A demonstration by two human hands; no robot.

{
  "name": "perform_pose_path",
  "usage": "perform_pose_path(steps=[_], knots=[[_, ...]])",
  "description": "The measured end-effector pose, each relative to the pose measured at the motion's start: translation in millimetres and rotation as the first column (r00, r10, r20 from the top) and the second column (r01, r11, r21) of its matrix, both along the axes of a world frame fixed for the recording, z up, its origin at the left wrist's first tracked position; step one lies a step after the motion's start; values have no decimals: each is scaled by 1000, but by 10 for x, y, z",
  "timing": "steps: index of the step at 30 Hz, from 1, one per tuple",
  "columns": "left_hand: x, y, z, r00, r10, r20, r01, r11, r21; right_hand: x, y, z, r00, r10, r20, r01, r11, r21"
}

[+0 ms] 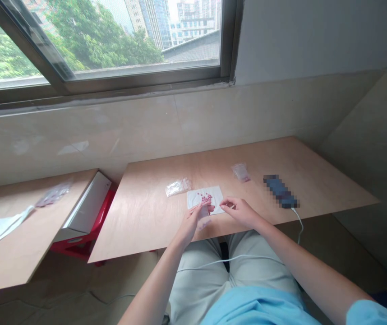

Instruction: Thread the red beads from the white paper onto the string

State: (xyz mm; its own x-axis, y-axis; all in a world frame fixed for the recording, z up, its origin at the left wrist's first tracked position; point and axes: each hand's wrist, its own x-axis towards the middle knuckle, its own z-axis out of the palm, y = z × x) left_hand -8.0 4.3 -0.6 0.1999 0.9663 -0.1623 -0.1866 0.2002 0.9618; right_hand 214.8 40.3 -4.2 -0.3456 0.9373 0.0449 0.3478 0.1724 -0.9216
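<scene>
A loose cluster of small red beads (205, 197) lies on a white card (204, 199), and more pink-red specks show through a clear plastic bag (203, 219) just below the card's near edge. The beads look light and likely to roll, so a fingertip pinch or a tilt of the card would suit them better than a full grip. The bag looks thin, soft and slippery, best held by its top edge, while the card seems thin and is easiest to take by a corner.

The left hand (190, 224) is closed at the card's near edge, its fingers apparently pinching the top of the bag. The right hand (241, 212) sits just beside the card's right edge, with its thumb and fingertips (223, 204) drawn together; whether they hold a bead is too small to tell.

Around the card, on the plywood table (281, 167), are 2 more small clear bags: one (178, 187) just left of it, the other (241, 172) farther off to the right and beyond it. Past that second bag lies a pixelated phone (279, 191) — a white cable (298, 223) runs from it toward the person's lap.
</scene>
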Motion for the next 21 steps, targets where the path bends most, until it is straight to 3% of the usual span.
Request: perform_pose_path(steps=[3,6,12,15,21], knots=[[107,-31,66,997,-62,51,63,997,-33,145,-116,-109,998,49,-50,-55,991,-119],[230,-76,171,996,-80,41,80,997,-8,137,-161,-100,971,114,-212,-156,969,-193],[444,-176,283,993,-103,-59,104,994,24,-8,-224,0,817,224,-531,-390,893,-223],[512,-218,192,997,-51,-60,52,998,18,17,-266,-45,840,159,-519,-336,903,-267],[468,-229,-79,979,201,-32,-201,980,1,103,-219,-126,880,23,-475,-167,950,-265]])
